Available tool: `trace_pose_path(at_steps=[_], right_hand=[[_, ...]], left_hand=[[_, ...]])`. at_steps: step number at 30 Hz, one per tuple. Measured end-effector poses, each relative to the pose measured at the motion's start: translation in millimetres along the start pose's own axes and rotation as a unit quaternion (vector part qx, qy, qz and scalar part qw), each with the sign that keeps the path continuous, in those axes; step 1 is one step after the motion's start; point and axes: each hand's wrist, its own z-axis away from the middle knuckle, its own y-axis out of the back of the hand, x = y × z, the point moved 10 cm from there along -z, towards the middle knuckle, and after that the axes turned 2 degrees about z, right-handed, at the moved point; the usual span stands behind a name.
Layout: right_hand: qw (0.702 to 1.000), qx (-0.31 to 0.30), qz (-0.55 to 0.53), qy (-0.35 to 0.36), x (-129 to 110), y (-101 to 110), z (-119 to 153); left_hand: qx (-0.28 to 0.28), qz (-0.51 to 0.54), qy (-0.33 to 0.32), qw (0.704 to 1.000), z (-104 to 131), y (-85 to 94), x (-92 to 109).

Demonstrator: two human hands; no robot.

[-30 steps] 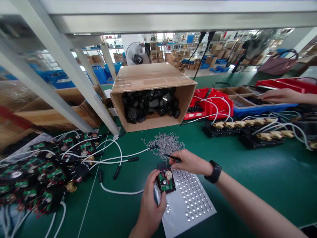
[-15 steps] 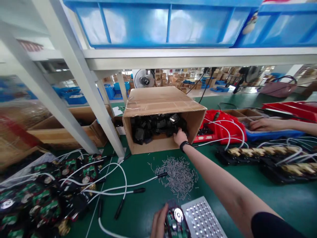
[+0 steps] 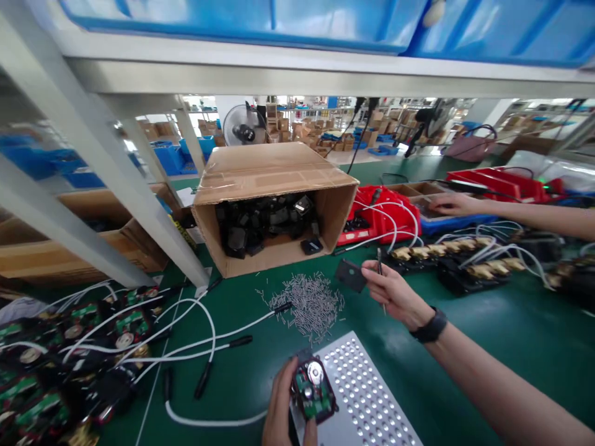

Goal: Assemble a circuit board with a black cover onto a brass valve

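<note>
Two hands work over the green tabletop: the left hand (image 3: 284, 406) grips an open module (image 3: 313, 389) at the near edge, board up; the right hand (image 3: 393, 291) pinches a black cover (image 3: 351, 275) and tweezers (image 3: 380, 272) above mid-table, near the pins (image 3: 309, 302) and box (image 3: 272, 201).

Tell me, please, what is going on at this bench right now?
A person works at a green table. The left hand holds a small black module with a green circuit board showing, over a dimpled metal plate. The right hand holds a flat black cover and a thin tool, raised near a pile of metal pins. Behind stands a cardboard box on its side, full of black parts. Another person's hand reaches into a tray at the right.
</note>
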Motion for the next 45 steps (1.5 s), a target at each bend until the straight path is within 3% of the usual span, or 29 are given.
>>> trace_pose_path(at_steps=[3,7,11,14,17,20,22,24,26,28,31,33,38,43,45], right_hand=[[0.99,0.003,-0.095,-0.104,33.8,49.7,55.9],[0.962,0.041,-0.176,-0.206,78.7,94.3,109.0],[0.973,0.048,-0.061,-0.219,91.2,129.2,131.2],[0.967,-0.02,0.154,-0.201,81.0,148.1,120.3],[0.917,-0.138,0.338,-0.163,65.1,139.3,93.9],[0.848,-0.223,0.475,-0.072,39.2,98.2,70.0],[0.781,-0.237,0.577,0.039,14.7,59.9,60.8],[0.755,-0.206,0.612,0.109,-6.0,32.5,56.8],[0.75,-0.147,0.634,0.12,-16.4,27.4,55.7],[0.738,-0.078,0.663,0.096,-16.2,40.6,59.5],[0.735,-0.006,0.677,0.031,0.8,67.1,75.5],[0.741,0.022,0.672,-0.001,16.0,72.7,86.4],[0.751,0.061,0.655,-0.053,39.3,52.4,86.3],[0.763,0.042,0.645,-0.029,35.7,34.6,78.4],[0.794,0.025,0.607,-0.003,29.5,32.4,86.4]], left_hand=[[-0.016,0.041,0.029,0.999,4.5,-3.4,3.4],[-0.062,0.071,0.06,0.994,7.3,-8.5,15.5],[-0.086,0.098,0.027,0.991,8.6,-10.9,32.3],[-0.103,0.097,-0.007,0.99,10.6,-13.6,39.7],[-0.107,0.086,-0.026,0.99,13.4,-14.4,43.5],[-0.108,0.08,-0.041,0.99,17.1,-15.3,47.8],[-0.11,0.088,-0.047,0.989,18.9,-16.6,50.0],[-0.11,0.105,-0.046,0.987,19.1,-18.3,50.1],[-0.104,0.125,-0.029,0.986,17.3,-20.4,46.3],[-0.09,0.137,-0.004,0.986,14.2,-21.8,40.2],[-0.068,0.141,0.017,0.987,9.8,-22.3,34.6],[-0.064,0.136,0.015,0.989,8.3,-22.8,35.1],[-0.06,0.113,0.011,0.992,8.8,-21.7,37.6],[-0.083,0.136,0.016,0.987,10.2,-24.7,36.7],[-0.087,0.154,0.027,0.984,9.9,-24.3,37.7]])
